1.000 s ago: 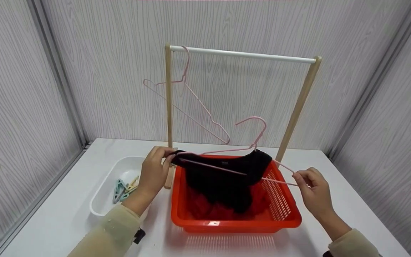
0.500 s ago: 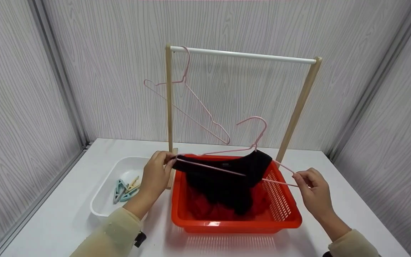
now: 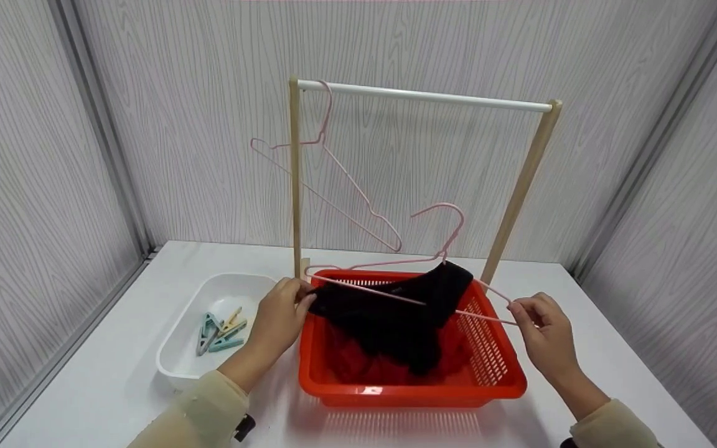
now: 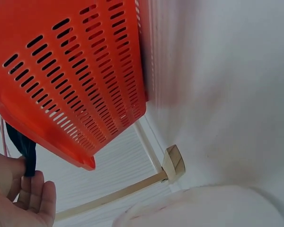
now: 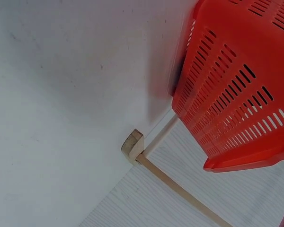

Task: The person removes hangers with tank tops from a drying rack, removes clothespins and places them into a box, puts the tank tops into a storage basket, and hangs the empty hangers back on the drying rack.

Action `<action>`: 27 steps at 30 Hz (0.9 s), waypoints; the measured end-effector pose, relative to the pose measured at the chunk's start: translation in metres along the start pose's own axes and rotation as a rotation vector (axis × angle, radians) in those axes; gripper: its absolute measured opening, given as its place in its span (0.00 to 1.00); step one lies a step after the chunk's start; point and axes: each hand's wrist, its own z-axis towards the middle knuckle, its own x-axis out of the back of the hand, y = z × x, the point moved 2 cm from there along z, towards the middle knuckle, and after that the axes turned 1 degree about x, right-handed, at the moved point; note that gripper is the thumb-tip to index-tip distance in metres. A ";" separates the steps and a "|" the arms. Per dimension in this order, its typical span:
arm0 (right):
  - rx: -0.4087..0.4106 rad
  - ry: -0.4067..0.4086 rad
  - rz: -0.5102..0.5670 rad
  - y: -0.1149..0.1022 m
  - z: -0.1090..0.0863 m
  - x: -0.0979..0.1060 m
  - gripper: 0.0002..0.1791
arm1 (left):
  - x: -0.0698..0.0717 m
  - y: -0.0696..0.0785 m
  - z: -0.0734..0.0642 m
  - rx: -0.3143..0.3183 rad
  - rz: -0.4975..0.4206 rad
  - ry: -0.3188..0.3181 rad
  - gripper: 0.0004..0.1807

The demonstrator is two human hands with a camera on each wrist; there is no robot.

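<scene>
My left hand (image 3: pixel 281 316) pinches the left edge of a black garment (image 3: pixel 389 326) over the red basket (image 3: pixel 411 391). In the left wrist view, its dark cloth (image 4: pixel 24 145) runs between thumb and fingers. My right hand (image 3: pixel 550 336) pinches the right end of a pink hanger (image 3: pixel 462 219), whose hook points up. The garment's right shoulder is on the hanger, near its middle. The hanger's left end stands outside the cloth, just above the left hand. In the right wrist view, only a sliver of hand shows at the lower right corner.
Behind the basket stands a rack with wooden posts (image 3: pixel 520 193) and a white rod (image 3: pixel 421 94). Another pink hanger (image 3: pixel 328 106) hangs at the rod's left end. A white tray (image 3: pixel 168 367) with several clothespins (image 3: pixel 209 333) is at left. Red cloth (image 3: pixel 358 367) lies in the basket.
The left hand has moved down a little, taking the garment's left edge below the hanger's left end. That hanger end, earlier at the left fingers, is now free of them. The right hand stays put.
</scene>
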 end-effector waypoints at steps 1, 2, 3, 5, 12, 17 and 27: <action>0.001 -0.001 0.001 0.000 0.000 0.000 0.05 | -0.001 0.001 -0.002 -0.003 0.000 -0.011 0.04; 0.003 -0.001 0.002 0.000 0.000 0.000 0.05 | -0.002 0.002 -0.003 -0.006 -0.001 -0.022 0.04; 0.006 -0.003 0.002 0.000 0.000 -0.001 0.05 | -0.003 0.003 -0.005 -0.009 0.003 -0.034 0.04; 0.013 -0.005 0.004 0.000 0.000 -0.001 0.06 | -0.005 0.005 -0.007 -0.021 0.013 -0.053 0.04; 0.026 -0.006 0.011 -0.001 0.001 -0.001 0.07 | -0.011 0.011 -0.014 -0.068 0.041 -0.096 0.05; 0.035 -0.008 0.013 -0.001 0.001 -0.001 0.06 | -0.013 0.015 -0.017 -0.103 0.053 -0.132 0.05; 0.020 -0.006 -0.010 -0.001 0.000 -0.001 0.06 | -0.014 0.021 -0.019 -0.101 0.041 -0.203 0.05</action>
